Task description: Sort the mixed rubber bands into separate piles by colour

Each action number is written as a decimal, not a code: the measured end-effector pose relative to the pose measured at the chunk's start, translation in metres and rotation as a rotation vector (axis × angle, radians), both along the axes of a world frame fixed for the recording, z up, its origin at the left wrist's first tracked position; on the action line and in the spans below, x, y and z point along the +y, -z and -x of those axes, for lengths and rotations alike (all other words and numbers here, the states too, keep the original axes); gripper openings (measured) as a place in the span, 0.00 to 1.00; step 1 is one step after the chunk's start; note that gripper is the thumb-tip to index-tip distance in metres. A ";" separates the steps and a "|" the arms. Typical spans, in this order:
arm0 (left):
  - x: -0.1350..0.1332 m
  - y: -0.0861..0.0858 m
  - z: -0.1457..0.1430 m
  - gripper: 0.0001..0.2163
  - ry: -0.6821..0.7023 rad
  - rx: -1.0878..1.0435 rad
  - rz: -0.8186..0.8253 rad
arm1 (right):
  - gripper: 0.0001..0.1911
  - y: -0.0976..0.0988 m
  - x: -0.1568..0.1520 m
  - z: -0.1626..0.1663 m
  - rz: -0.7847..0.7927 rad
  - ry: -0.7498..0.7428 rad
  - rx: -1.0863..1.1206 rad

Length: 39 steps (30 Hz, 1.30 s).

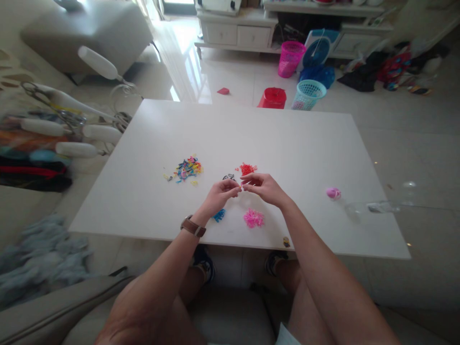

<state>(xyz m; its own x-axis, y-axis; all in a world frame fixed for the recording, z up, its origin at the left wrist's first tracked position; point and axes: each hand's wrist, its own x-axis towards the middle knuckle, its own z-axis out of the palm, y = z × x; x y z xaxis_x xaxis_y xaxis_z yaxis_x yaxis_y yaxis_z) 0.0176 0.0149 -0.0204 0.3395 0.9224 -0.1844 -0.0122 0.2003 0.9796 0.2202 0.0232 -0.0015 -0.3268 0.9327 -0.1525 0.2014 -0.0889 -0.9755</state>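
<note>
My left hand (pixel 223 194), with a brown watch (pixel 193 226) on its wrist, is closed in a pinch over the middle of the white table. Close against it is my right hand (pixel 265 189), its thumb and fingers drawn together. A tiny pinkish piece (pixel 241 186) shows between the fingertips of both; its exact shape is too small to tell. Around the hands lie piles of small loop-like plastic pieces: red (pixel 247 168) and black (pixel 229 177) beyond them, blue (pixel 219 215) and pink (pixel 254 218) nearer me. A mixed-colour pile (pixel 188 168) lies further left.
The white table (pixel 287 143) also bears a purple item (pixel 333 193), a clear glass-like object (pixel 373 207) lying at the right and a small yellow figure sticker (pixel 286 242) at the near edge. Baskets (pixel 309 94) stand beyond the far edge. A lamp (pixel 100 64) rises at the left.
</note>
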 end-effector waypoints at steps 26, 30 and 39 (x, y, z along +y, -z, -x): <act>-0.005 0.010 0.000 0.12 -0.025 0.096 0.031 | 0.05 0.004 -0.009 -0.027 0.152 -0.287 -0.514; -0.007 0.008 -0.002 0.13 0.027 0.051 0.053 | 0.11 -0.003 -0.005 -0.018 0.003 -0.053 -0.242; -0.008 0.009 -0.003 0.17 0.058 -0.031 0.093 | 0.11 -0.007 -0.005 -0.001 0.049 -0.170 -0.024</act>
